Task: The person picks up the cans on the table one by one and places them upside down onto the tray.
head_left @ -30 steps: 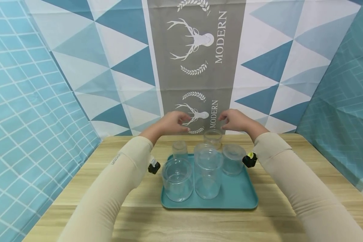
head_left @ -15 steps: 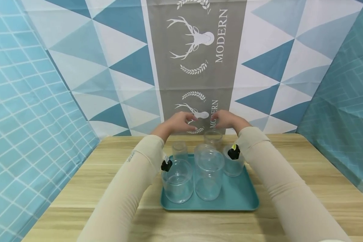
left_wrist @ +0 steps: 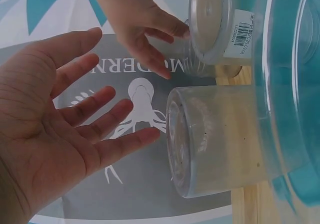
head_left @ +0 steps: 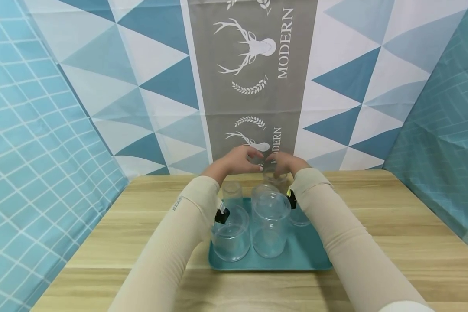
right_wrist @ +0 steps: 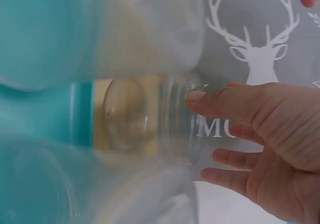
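My right hand (head_left: 284, 164) reaches down over a clear round container (head_left: 271, 177) on the table behind the teal tray (head_left: 310, 258). In the right wrist view its thumb lies right at that container's rim (right_wrist: 187, 114), with the fingers loosely spread. My left hand (head_left: 239, 161) hovers to the left, fingers relaxed and apart, holding nothing; in the left wrist view the palm shows beside a small clear jar (left_wrist: 220, 139). On the tray stand a wide clear jar (head_left: 231, 242), a tall clear jar (head_left: 270, 238) and another clear jar (head_left: 298, 220), partly hidden by my right wrist.
The containers stand close together on the tray, with bare tray at the front right. Wooden table (head_left: 140, 242) surrounds it. A patterned cloth (head_left: 253, 104) hangs right behind the table's far edge. One jar carries a white barcode label (left_wrist: 242, 34).
Both hands have moved inward toward each other. The right hand has also come down to the rear container's rim, its forearm now covering part of the jar at right. The containers stay in place.
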Available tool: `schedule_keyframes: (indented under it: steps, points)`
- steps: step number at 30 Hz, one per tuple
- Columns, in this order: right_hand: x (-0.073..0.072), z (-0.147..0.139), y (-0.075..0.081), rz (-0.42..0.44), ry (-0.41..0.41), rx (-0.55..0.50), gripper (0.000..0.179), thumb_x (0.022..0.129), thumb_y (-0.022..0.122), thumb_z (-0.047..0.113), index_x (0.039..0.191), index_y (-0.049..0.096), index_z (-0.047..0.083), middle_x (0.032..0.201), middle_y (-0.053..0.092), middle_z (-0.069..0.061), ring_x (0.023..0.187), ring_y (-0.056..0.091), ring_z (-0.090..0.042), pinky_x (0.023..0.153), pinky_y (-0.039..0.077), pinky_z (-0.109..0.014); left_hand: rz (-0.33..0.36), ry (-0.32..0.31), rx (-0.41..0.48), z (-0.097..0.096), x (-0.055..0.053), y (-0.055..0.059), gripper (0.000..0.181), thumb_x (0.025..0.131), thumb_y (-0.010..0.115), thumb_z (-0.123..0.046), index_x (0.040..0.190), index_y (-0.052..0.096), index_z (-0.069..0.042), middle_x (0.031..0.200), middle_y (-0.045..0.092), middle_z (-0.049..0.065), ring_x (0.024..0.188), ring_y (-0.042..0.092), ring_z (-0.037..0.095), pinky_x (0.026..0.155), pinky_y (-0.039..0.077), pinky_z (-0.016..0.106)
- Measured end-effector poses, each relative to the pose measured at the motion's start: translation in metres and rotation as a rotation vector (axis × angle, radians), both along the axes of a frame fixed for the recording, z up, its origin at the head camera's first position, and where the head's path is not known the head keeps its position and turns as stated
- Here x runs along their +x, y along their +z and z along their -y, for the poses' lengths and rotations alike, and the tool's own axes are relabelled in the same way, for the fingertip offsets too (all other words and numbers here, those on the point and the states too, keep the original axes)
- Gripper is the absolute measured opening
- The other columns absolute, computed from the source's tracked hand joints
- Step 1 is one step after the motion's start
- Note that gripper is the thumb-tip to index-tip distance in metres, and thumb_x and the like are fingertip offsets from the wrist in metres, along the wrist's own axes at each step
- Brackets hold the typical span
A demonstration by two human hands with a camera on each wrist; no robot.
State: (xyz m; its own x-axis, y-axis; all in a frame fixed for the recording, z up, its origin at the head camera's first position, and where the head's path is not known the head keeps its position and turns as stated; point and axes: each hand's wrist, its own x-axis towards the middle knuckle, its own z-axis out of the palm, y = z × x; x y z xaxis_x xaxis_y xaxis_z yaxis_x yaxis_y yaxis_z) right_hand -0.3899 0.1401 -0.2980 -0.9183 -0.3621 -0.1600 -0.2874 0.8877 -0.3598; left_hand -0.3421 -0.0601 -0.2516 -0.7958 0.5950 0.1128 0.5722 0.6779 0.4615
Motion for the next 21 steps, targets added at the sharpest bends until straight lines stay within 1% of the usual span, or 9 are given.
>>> schedule_keyframes:
  steps: [2, 6, 9, 12, 14, 17, 21]
  points:
    - [-0.002, 0.000, -0.004, 0.000, 0.008, 0.019, 0.074, 0.074, 0.070, -0.004, 0.143, 0.046, 0.005, 0.145, 0.044, -0.021, 0.131, 0.041, -0.040, 0.106, 0.038, -0.051, 0.001, 0.002, 0.003, 0.000, 0.001, 0.000, 0.039, 0.087, 0.072, -0.024, 0.123, 0.066, -0.010, 0.126, 0.061, 0.010, 0.116, 0.056, 0.023, 0.097, 0.046, 0.035]
    - [-0.005, 0.000, -0.012, -0.001, 0.071, 0.075, 0.075, 0.074, 0.071, -0.003, 0.144, 0.046, 0.006, 0.146, 0.043, -0.020, 0.133, 0.039, -0.040, 0.107, 0.037, -0.050, 0.000, 0.005, -0.001, 0.001, 0.001, -0.002, 0.040, 0.086, 0.072, -0.025, 0.124, 0.066, -0.010, 0.127, 0.061, 0.010, 0.117, 0.056, 0.024, 0.098, 0.045, 0.035]
    - [-0.004, 0.002, -0.014, 0.010, 0.109, 0.097, 0.074, 0.075, 0.071, -0.002, 0.144, 0.046, 0.007, 0.148, 0.041, -0.019, 0.135, 0.037, -0.040, 0.109, 0.034, -0.050, 0.006, 0.005, -0.003, 0.002, 0.001, -0.004, 0.041, 0.087, 0.072, -0.024, 0.125, 0.066, -0.010, 0.128, 0.061, 0.010, 0.118, 0.056, 0.024, 0.100, 0.045, 0.035]
    - [-0.003, 0.003, -0.014, 0.020, 0.109, 0.105, 0.073, 0.075, 0.070, -0.003, 0.144, 0.047, 0.007, 0.149, 0.040, -0.018, 0.135, 0.037, -0.039, 0.110, 0.033, -0.050, 0.014, 0.003, 0.008, 0.002, 0.002, -0.005, 0.041, 0.088, 0.071, -0.024, 0.125, 0.065, -0.010, 0.129, 0.061, 0.010, 0.118, 0.056, 0.024, 0.100, 0.045, 0.035]
    - [-0.002, 0.003, -0.012, 0.008, 0.114, 0.120, 0.073, 0.075, 0.070, -0.002, 0.143, 0.047, 0.006, 0.148, 0.041, -0.019, 0.134, 0.038, -0.040, 0.110, 0.033, -0.051, 0.021, 0.002, 0.019, 0.001, 0.003, -0.004, 0.041, 0.088, 0.071, -0.024, 0.125, 0.065, -0.009, 0.130, 0.060, 0.010, 0.119, 0.056, 0.025, 0.100, 0.045, 0.035]
    - [-0.001, 0.002, -0.009, -0.003, 0.106, 0.125, 0.073, 0.075, 0.072, -0.001, 0.143, 0.047, 0.005, 0.146, 0.043, -0.019, 0.133, 0.040, -0.040, 0.109, 0.034, -0.051, 0.013, 0.004, 0.033, -0.001, 0.004, -0.003, 0.039, 0.088, 0.070, -0.024, 0.124, 0.065, -0.009, 0.129, 0.061, 0.011, 0.118, 0.056, 0.025, 0.099, 0.046, 0.036]
    - [-0.002, 0.002, -0.008, -0.009, 0.096, 0.129, 0.075, 0.074, 0.073, -0.001, 0.144, 0.046, 0.006, 0.144, 0.045, -0.020, 0.132, 0.041, -0.040, 0.108, 0.036, -0.051, 0.023, 0.006, 0.038, -0.003, 0.004, -0.003, 0.040, 0.088, 0.070, -0.024, 0.124, 0.065, -0.009, 0.130, 0.060, 0.012, 0.120, 0.055, 0.028, 0.099, 0.045, 0.037]
